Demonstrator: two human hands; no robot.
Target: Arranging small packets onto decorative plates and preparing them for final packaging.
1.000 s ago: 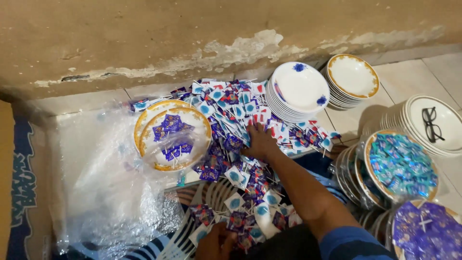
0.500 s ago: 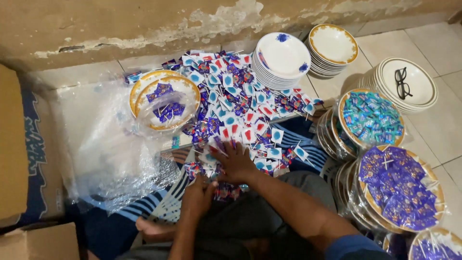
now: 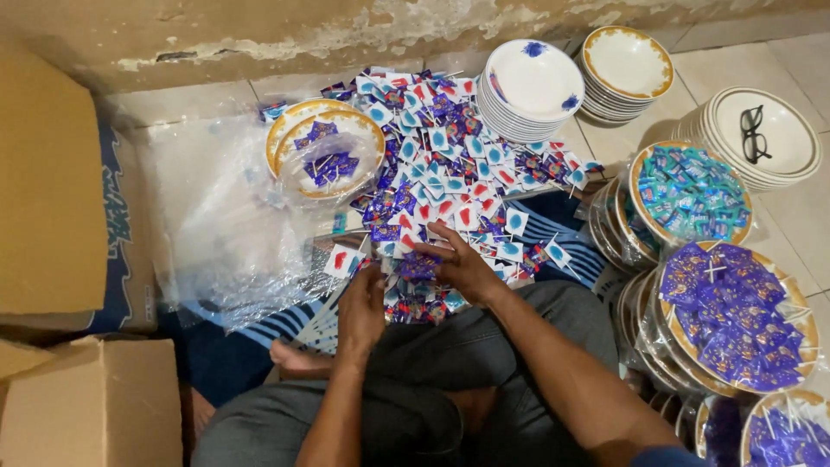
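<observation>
A pale tiled floor [image 3: 804, 52] is seen from above, bounded at the top by a rough, flaking wall [image 3: 259, 35]. Two brown cardboard boxes are placed at the left, a large one [image 3: 47, 190] along the edge and a smaller one [image 3: 86, 406] below it. A crumpled clear plastic sheet [image 3: 216, 233] is spread over the floor beside them, partly over a blue and white striped cloth [image 3: 285, 324]. At the centre, a wide heap of small wrapped lollipops [image 3: 441, 164] in blue, red and purple wrappers is scattered, reaching from near the wall down to the seated person's crossed legs. A gold-rimmed plate [image 3: 324, 151] wrapped in plastic, with purple sweets on it, is set just left of the heap. Stacks of white plates are ranged along the top right: one with blue marks [image 3: 529, 86], one with gold rims [image 3: 627, 65], and one [image 3: 765, 138] on which a pair of dark glasses [image 3: 752, 131] is laid. Wrapped plates filled with teal sweets [image 3: 687, 192] and purple sweets [image 3: 735, 316] are stacked at the right. The right hand [image 3: 458, 264] is laid on the near edge of the heap, fingers spread and curled over several lollipops. The left hand [image 3: 361, 304] is closed loosely around lollipop sticks, a red-marked lollipop [image 3: 340, 259] standing just above its fingers.
</observation>
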